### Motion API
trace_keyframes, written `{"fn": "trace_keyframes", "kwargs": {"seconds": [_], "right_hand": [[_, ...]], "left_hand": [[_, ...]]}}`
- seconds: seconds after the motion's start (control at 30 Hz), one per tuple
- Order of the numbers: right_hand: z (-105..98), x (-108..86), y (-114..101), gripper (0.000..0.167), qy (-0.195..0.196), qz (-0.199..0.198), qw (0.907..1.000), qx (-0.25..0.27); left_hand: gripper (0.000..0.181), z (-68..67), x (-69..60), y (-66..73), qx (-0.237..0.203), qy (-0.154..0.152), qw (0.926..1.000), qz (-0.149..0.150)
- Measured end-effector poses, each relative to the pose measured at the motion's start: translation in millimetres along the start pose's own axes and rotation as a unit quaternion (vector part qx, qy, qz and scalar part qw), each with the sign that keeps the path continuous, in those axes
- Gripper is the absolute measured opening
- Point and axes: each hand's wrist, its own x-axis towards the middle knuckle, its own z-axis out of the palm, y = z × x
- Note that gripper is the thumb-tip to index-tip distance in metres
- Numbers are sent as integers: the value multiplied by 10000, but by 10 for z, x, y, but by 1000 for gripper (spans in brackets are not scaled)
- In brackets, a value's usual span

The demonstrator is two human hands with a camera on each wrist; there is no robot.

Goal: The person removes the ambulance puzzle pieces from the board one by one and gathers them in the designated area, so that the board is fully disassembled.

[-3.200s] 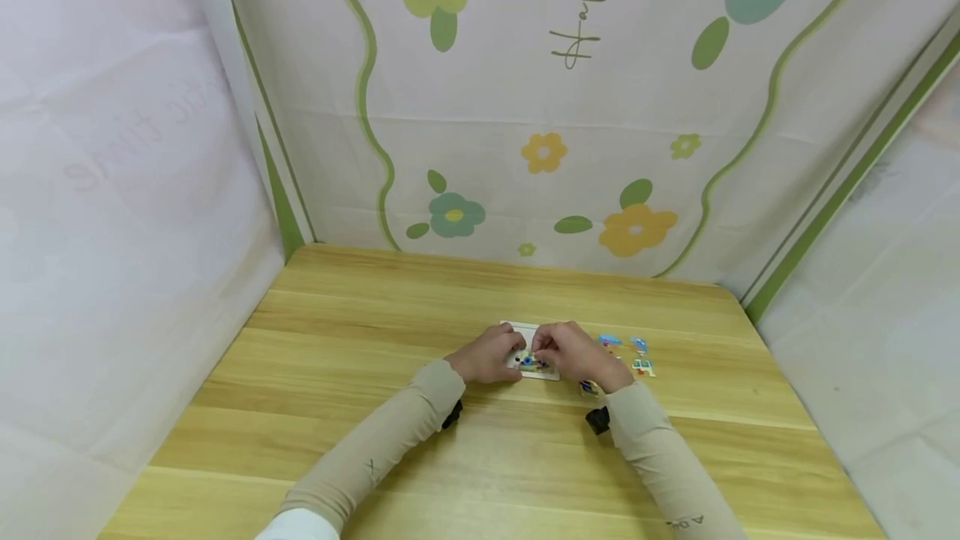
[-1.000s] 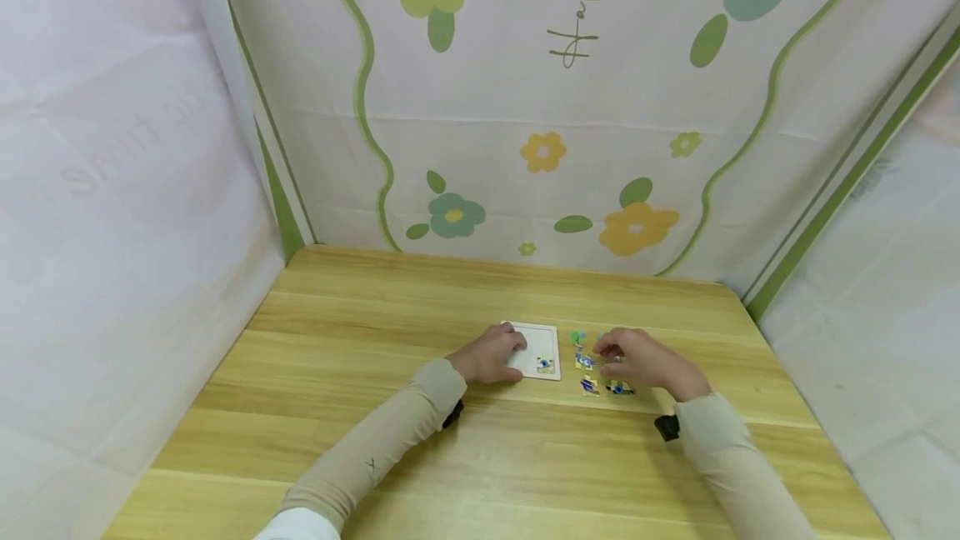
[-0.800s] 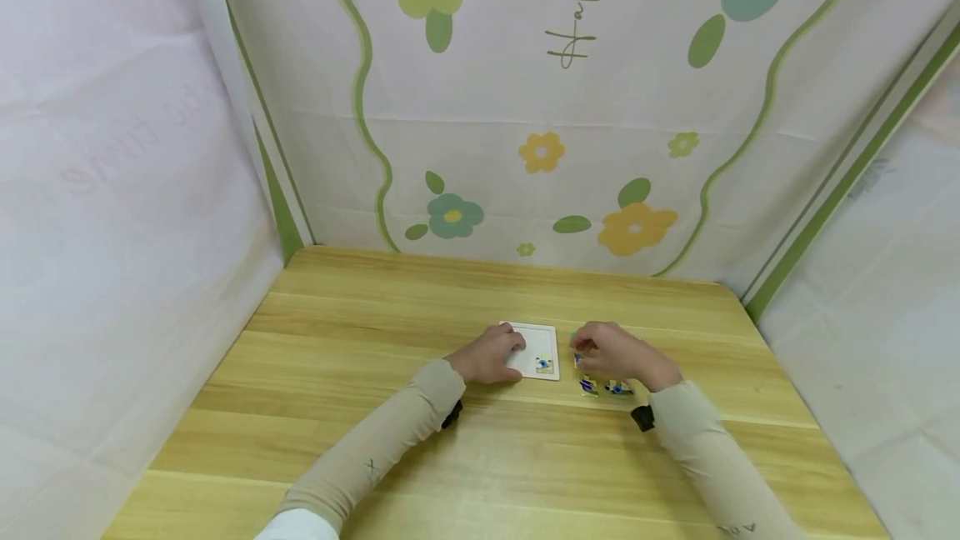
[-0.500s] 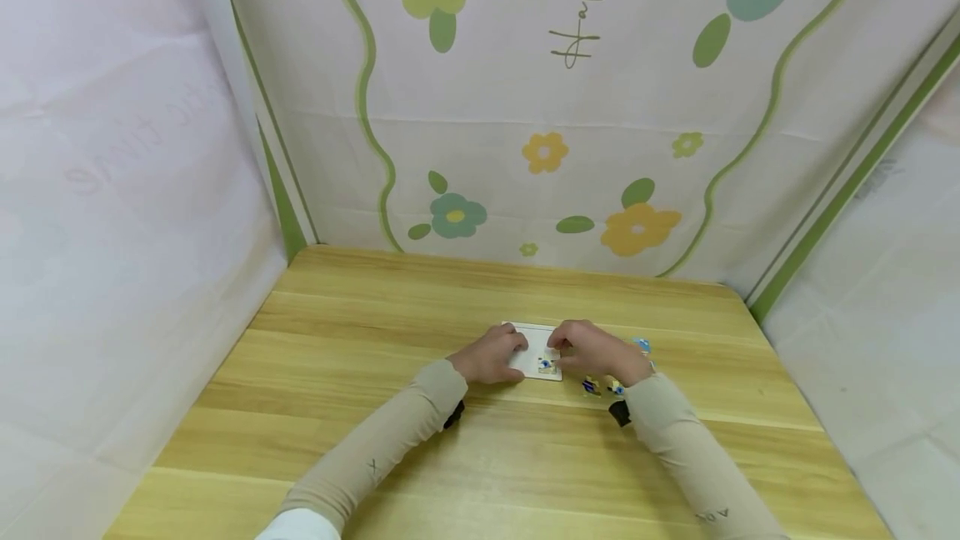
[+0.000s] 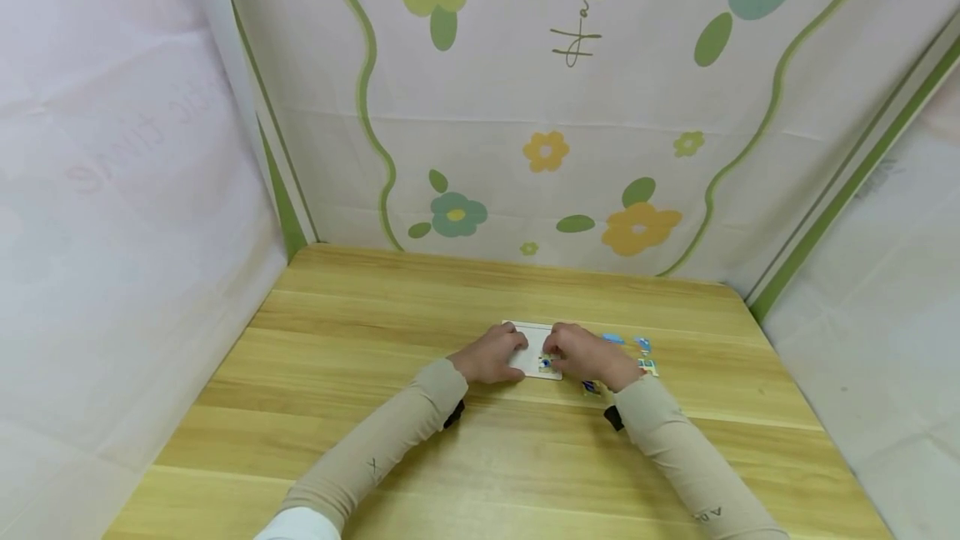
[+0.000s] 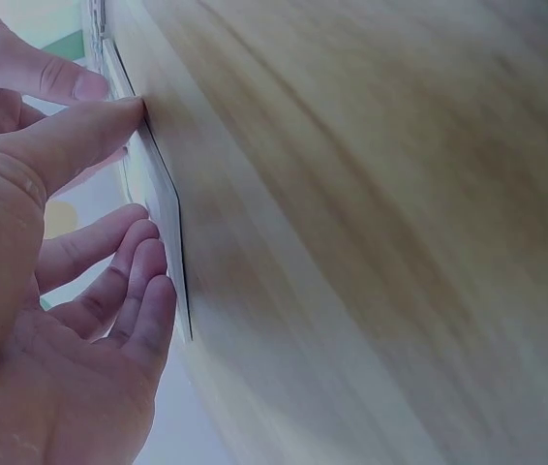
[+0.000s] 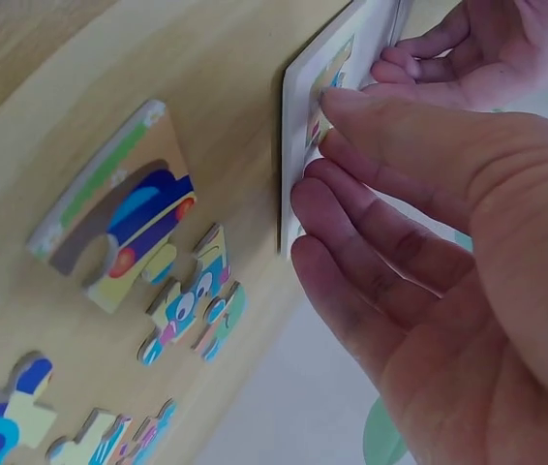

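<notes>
My left hand holds the left side of a white puzzle tray; in the left wrist view its thumb lies at the near edge and its bent fingers touch the tray. Over the tray's right side, my right hand pinches a small puzzle piece, mostly hidden by the fingertips. Just beneath those fingers a blue-and-yellow puzzle piece lies in the tray's near right corner. Thumb and forefinger meet against the tray's surface in the right wrist view.
Right of the tray, several loose pieces lie flat on the wooden table. Among them are a piece with a dark blue car shape, one with cartoon eyes and a light blue one. White flowered cloth encloses the table.
My right hand has moved left from the loose pieces, where it picked one up, to the tray. A green-and-blue piece no longer shows beside the tray. The left hand stays put.
</notes>
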Motion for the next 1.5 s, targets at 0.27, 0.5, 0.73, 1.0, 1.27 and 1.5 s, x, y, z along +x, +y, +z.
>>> {"fn": "trace_keyframes", "kwargs": {"seconds": [0.27,0.5,0.73,1.0,1.27,1.5], "right_hand": [[4,18,20,12,24,134,9997,178],[-14,37,58,5,274,10,9976,642],[-27,43,50,12,296,33,9941,1045],[-20,-16,77,14,412,171,9928,1107],[-37,-242,198,13,419,110,9926,1135],[-90,-603,401,12,518,23,9920,1148]], "left_hand": [[45,1,9,7,60,9,10000,-14],[46,25,16,-11,18,-14,10000,-96],[47,4,-1,0,-29,-45,9998,-177],[49,27,11,24,109,15,9998,-145],[49,79,22,-18,155,18,9998,-148],[49,74,13,-16,202,53,9997,-99]]}}
